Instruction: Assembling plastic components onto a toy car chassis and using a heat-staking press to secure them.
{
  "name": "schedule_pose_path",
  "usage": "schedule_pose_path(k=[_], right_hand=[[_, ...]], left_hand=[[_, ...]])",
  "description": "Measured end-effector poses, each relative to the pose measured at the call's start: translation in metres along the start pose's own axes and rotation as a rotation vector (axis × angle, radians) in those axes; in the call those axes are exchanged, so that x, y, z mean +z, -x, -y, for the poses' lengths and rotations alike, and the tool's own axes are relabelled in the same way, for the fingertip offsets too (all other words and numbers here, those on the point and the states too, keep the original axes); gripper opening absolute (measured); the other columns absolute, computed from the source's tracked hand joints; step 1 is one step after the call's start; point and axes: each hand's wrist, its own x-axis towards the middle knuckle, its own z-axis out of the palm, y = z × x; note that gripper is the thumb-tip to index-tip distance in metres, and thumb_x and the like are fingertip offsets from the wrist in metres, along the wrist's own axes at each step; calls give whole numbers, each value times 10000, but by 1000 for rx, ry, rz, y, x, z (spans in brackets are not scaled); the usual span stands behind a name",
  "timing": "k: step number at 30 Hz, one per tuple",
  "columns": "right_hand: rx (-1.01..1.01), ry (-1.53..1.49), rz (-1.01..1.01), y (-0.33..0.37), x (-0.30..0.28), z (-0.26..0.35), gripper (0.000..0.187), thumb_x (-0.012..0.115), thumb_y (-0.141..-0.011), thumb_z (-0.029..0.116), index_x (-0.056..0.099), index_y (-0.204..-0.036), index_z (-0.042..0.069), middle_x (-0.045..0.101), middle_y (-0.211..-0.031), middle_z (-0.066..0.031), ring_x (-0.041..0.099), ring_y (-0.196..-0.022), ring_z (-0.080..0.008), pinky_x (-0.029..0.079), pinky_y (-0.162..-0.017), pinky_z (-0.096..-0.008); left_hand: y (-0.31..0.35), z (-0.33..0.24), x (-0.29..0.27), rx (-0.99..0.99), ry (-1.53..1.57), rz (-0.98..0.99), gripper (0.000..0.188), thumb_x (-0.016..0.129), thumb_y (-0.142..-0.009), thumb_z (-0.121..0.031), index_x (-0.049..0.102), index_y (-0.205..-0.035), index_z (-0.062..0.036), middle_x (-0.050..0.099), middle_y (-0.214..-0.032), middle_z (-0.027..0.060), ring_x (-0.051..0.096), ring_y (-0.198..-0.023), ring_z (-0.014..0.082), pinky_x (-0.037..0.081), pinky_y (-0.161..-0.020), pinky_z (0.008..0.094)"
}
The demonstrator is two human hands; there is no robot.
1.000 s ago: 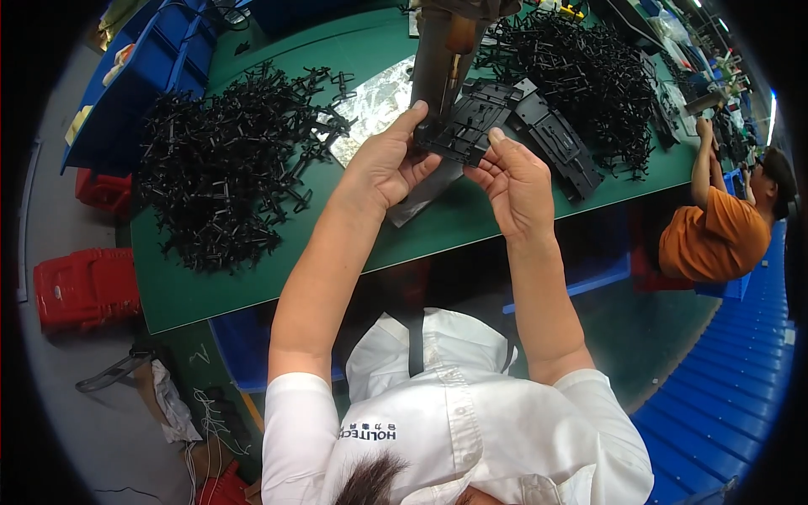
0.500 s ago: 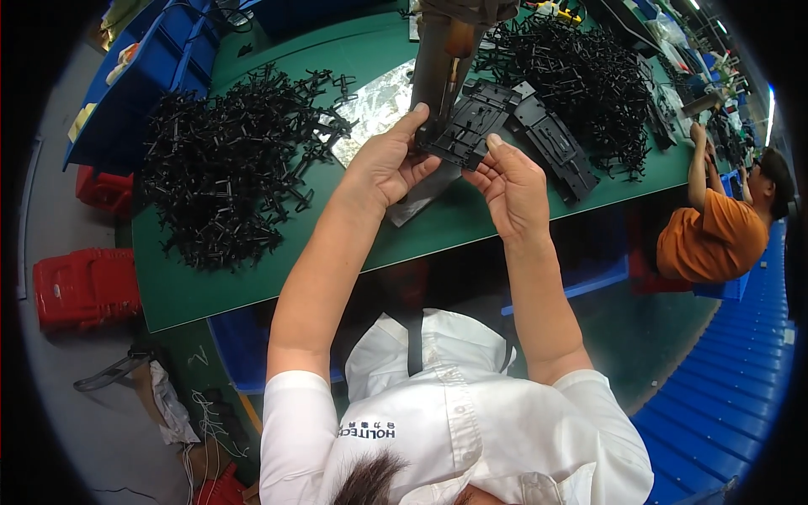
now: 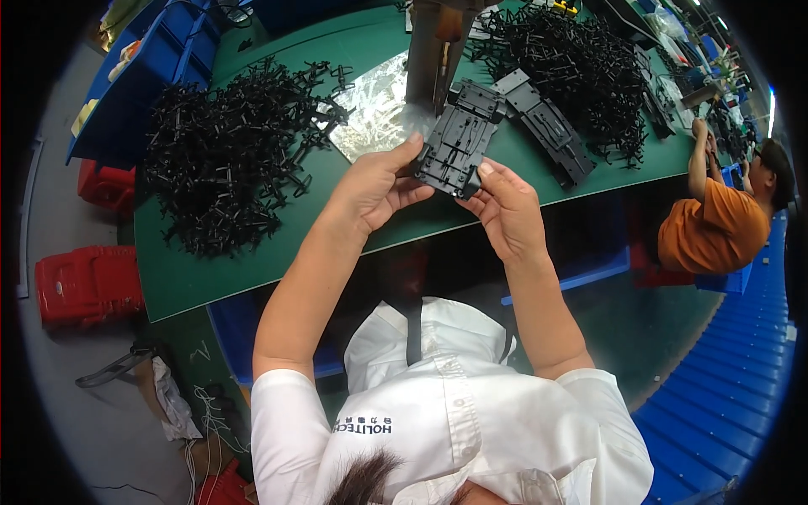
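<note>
Between both hands I hold a black moulded plastic plate (image 3: 459, 145), tilted, with ribs and small raised parts on its upper face. My left hand (image 3: 383, 181) grips its left edge, the thumb on top and the fingers curled below. At the lower right corner my right hand (image 3: 507, 206) pinches it between thumb and fingers. The lower end of a machine column (image 3: 433, 59) stands just beyond the plate. A second black moulded plate (image 3: 549, 130) lies on the green table, to the right of the held one.
A large heap of small black plastic parts (image 3: 227, 164) covers the table's left side; another heap (image 3: 581, 76) lies at the back right. A shiny metal sheet (image 3: 370, 105) sits under the machine. Blue bins (image 3: 143, 93) stand at the left, and a person in orange (image 3: 715, 223) works at the far right.
The held plate has come out from beneath the machine column toward me and turned more upright in view. Both hands still grip it.
</note>
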Motion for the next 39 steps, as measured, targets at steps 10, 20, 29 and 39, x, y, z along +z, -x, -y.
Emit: schedule_pose_path(k=[10, 20, 29, 39], right_hand=[[120, 2, 45, 48, -17, -10, 317, 538, -881, 100, 509, -1146, -72, 630, -967, -101, 620, -788, -128, 509, -699, -245], [190, 22, 153, 62, -4, -22, 305, 552, -884, 122, 529, -1127, -60, 627, -950, -89, 614, -798, -110, 513, -693, -239], [172, 26, 215, 33, 10, -19, 293, 509, -928, 175, 541, -1125, -39, 623, -957, -69, 612, -819, -113, 514, -720, -245], [127, -71, 270, -7, 4, 3, 294, 521, -909, 181, 560, -1099, -39, 628, -954, -74, 602, -825, -115, 492, -749, -259]], left_hand=[[58, 36, -6, -40, -7, 88, 345, 572, -896, -274, 576, -1042, 38, 623, -959, 88, 611, -837, 134, 547, -707, 261], [108, 71, -19, 157, 37, 64, 306, 540, -915, -234, 564, -1053, 38, 627, -964, 97, 618, -840, 140, 555, -727, 277], [101, 78, -8, 375, 193, -33, 255, 530, -922, -202, 532, -1045, 22, 619, -959, 95, 614, -866, 154, 533, -819, 322], [66, 53, 23, 416, 261, -64, 253, 529, -924, -209, 521, -1038, 17, 601, -1000, 110, 602, -902, 164, 529, -829, 339]])
